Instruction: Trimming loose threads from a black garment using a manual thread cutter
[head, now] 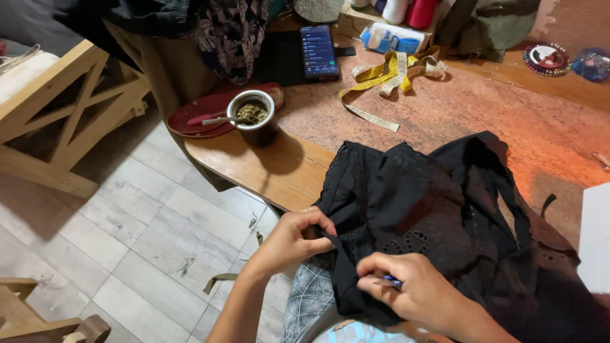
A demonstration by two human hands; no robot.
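Note:
A black lace garment (438,216) lies spread over the near edge of a wooden table (279,168) and hangs into my lap. My left hand (293,240) pinches a fold of the black fabric at its left edge. My right hand (413,289) rests on the fabric just to the right, fingers closed on a small blue-handled tool (392,280) whose tip is hidden. The two hands are a few centimetres apart on the same seam.
A metal cup of green herb with a straw (252,115) stands on a red plate (203,114). Further back lie a yellow measuring tape (387,76), a lit phone (318,52) and spools. A wooden frame (70,108) stands left on grey floor tiles (140,222).

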